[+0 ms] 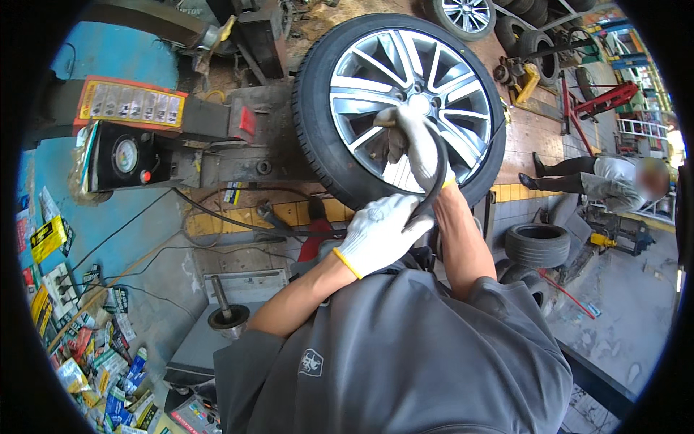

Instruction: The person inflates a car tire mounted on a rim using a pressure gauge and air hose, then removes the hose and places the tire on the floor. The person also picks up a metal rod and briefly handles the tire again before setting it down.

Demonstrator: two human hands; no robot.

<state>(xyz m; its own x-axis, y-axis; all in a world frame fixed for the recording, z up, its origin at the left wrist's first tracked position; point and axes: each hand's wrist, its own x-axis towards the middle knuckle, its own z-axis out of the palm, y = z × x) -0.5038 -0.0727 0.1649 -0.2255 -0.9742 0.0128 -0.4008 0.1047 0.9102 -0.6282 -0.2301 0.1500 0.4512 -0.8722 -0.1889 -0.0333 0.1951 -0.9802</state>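
Note:
A car wheel with a black tyre [316, 123] and a silver alloy rim [376, 79] stands upright on a tyre machine in front of me. My right hand [412, 137], in a white work glove, rests on the rim near the hub and holds the upper part of a black curved hose [439, 173]. Lower down, my left hand [379, 231], also gloved in white with a yellow cuff, grips the hose's lower end. Both forearms rise from my grey shirt.
The tyre machine [238, 137] carries a round pressure gauge [126, 154] and a red-and-yellow panel at left. Small packets [94, 362] litter the floor at lower left. Spare tyres [536, 244] lie at right, where another person [614, 177] crouches. A red jack [603, 100] stands beyond.

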